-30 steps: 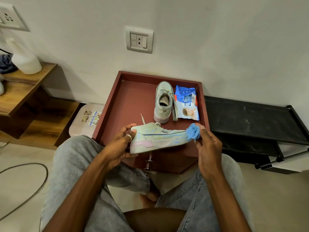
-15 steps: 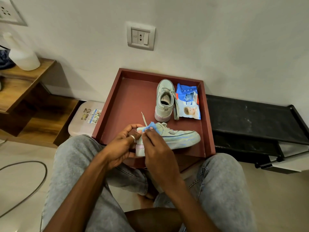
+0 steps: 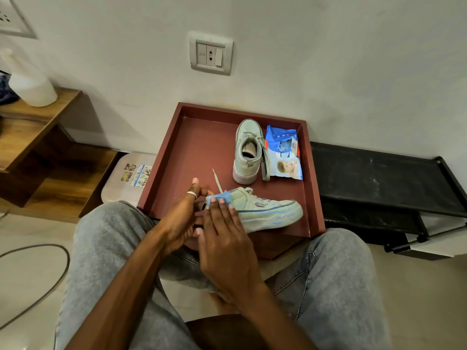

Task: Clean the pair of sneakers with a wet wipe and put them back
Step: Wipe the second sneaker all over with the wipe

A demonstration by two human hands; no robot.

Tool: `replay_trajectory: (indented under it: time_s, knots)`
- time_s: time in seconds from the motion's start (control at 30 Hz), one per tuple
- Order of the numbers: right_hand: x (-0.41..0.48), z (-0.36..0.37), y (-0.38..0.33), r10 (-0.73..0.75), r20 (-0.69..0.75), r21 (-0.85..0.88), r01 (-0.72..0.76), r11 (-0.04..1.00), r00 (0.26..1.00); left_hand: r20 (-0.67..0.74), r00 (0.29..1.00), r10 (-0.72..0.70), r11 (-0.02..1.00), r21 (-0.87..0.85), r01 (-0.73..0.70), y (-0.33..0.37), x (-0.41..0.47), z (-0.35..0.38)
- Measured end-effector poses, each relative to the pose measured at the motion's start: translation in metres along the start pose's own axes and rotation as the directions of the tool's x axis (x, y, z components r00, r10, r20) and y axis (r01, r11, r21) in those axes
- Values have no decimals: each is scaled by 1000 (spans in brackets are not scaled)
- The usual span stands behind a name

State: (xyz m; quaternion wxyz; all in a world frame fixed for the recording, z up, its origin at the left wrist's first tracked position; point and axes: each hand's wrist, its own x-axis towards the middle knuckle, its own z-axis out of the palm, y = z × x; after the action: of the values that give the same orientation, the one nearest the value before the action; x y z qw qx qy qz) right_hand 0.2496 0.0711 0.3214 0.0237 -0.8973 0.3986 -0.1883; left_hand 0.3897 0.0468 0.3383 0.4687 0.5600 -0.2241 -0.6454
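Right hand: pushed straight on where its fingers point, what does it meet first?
The wipe, which the right hand presses on the heel of the sneaker; beyond it, probably the loose lace, depth unclear.

We hold the sneaker at its heel w/ our left hand and press a blue wipe on it w/ right hand fingers, over the red tray.

I'm looking down into a corner of a home, a lived-in room rather than a workplace. A household switch-and-socket plate is set in the painted wall. A low black shoe rack stands against the wall on the tiled floor, and a wooden shelf carries a white bottle. A sneaker and a pack of baby wipes sit near the far right corner of a red tray.
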Motion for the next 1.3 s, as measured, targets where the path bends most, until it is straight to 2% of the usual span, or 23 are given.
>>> replay_trajectory:
  time_s: [0.1,0.23,0.3,0.47,0.53,0.63,0.7,0.83,0.93,1.0,1.13,1.2,1.3]
  knots:
    - [3,-2,10,42,-20,-47,-43,998,999,-4,1000,-20,1000,6,20,1,0,1]
    - [16,-11,30,260,-52,-48,-263,964,964,-11,999,-52,999,5,52,2,0,4]
    - [13,-10,21,229,-54,-28,-231,973,972,-11,999,-39,999,6,39,3,-2,4]
    - [-3,1,-9,19,-1,-24,-19,1000,1000,6,1000,12,1000,26,-12,3,0,3]
    - [3,-2,0,60,-27,-68,-62,996,998,20,1000,0,1000,2,0,3,1,3]
    - [15,-11,24,262,-31,-99,-264,960,965,22,999,-25,999,-20,25,2,2,4]
    - [18,-15,32,313,-36,-72,-315,946,949,25,999,-31,999,-14,31,2,3,4]
    - [6,-5,1,159,-36,-15,-160,987,987,20,1000,-11,1000,-4,11,4,3,5]
    - [-3,1,-16,43,-18,-45,-44,998,999,20,1000,6,1000,19,-7,4,4,3]
    - [3,-3,-4,97,-42,-92,-101,991,994,30,1000,1,999,44,-3,4,4,3]
    - [24,-14,32,382,-39,-68,-383,921,924,4,999,-34,999,40,34,3,7,5]
    - [23,-12,25,356,-43,-66,-358,931,933,0,1000,-22,999,44,22,4,8,5]
    - [8,0,-10,185,-23,-92,-187,978,982,-11,1000,8,996,88,-7,4,8,2]
